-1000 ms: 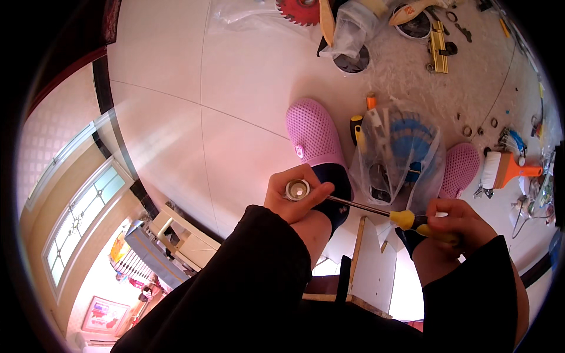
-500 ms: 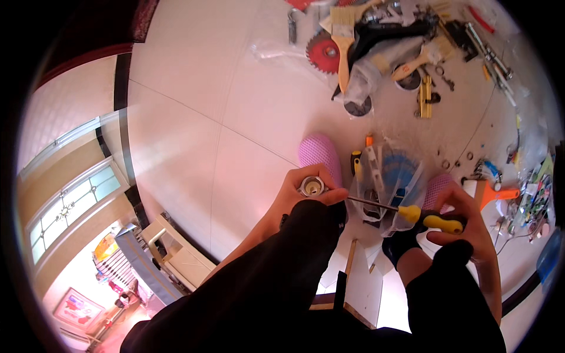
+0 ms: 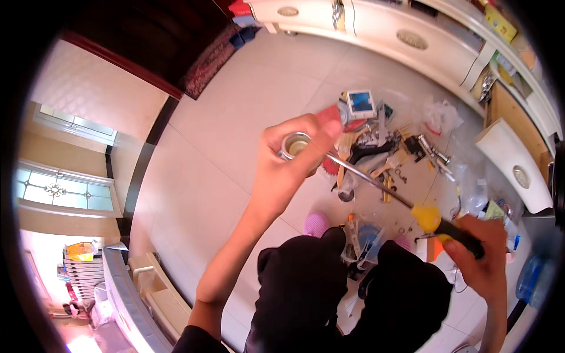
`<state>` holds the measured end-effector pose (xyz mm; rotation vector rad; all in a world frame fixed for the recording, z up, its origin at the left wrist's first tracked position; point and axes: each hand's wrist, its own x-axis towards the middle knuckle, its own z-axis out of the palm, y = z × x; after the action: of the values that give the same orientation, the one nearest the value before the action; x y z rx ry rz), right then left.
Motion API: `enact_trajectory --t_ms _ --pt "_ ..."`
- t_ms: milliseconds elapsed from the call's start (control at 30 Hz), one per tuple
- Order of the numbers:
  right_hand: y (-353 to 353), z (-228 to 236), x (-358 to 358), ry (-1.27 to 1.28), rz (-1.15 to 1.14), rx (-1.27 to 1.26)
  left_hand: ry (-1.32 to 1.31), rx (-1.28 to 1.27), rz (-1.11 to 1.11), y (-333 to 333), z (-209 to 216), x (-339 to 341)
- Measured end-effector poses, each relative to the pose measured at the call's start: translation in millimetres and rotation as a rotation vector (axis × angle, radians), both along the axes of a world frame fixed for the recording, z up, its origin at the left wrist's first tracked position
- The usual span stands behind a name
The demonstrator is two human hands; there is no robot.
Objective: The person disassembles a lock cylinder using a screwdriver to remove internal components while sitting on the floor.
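Note:
My left hand [image 3: 276,176] is raised and closed around a round metal-rimmed piece [image 3: 297,147] with a pale, hollow-looking middle; its exact kind I cannot make out. In my right hand [image 3: 485,259] is a screwdriver [image 3: 427,217] with a yellow and black handle, gripped by the handle. Its long steel shaft slants up and left to the left thumb beside the piece. The thumb hides the tip, so whether it touches the piece cannot be seen.
Past my knees, tools lie spread over the tiled floor: paintbrushes, sockets and a red saw blade [image 3: 329,167]. A clear plastic bag with a blue disc [image 3: 369,235] sits between my feet. A pulled-out white drawer [image 3: 518,170] and a long cabinet [image 3: 376,35] stand beyond.
Both hands have come up with the piece and the screwdriver, away from the floor. The view has tilted up, bringing the cabinet and drawer into sight. Both hands keep their hold.

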<state>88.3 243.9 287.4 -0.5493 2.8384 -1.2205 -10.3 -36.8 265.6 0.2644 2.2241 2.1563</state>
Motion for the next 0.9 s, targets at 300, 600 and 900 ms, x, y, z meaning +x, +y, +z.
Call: enact_trajectory --t_ms 300,600,900 --pt "4 38 115 -1.190 -0.257 -1.111 0.195 -0.023 -0.506 6 70 79" --pt "-15 -21 201 -0.761 -0.373 -1.295 -0.047 -0.175 -0.507 -1 30 149" --pt "-9 -57 243 -0.197 -0.515 -0.939 -0.011 -0.172 -0.437 1 14 163"
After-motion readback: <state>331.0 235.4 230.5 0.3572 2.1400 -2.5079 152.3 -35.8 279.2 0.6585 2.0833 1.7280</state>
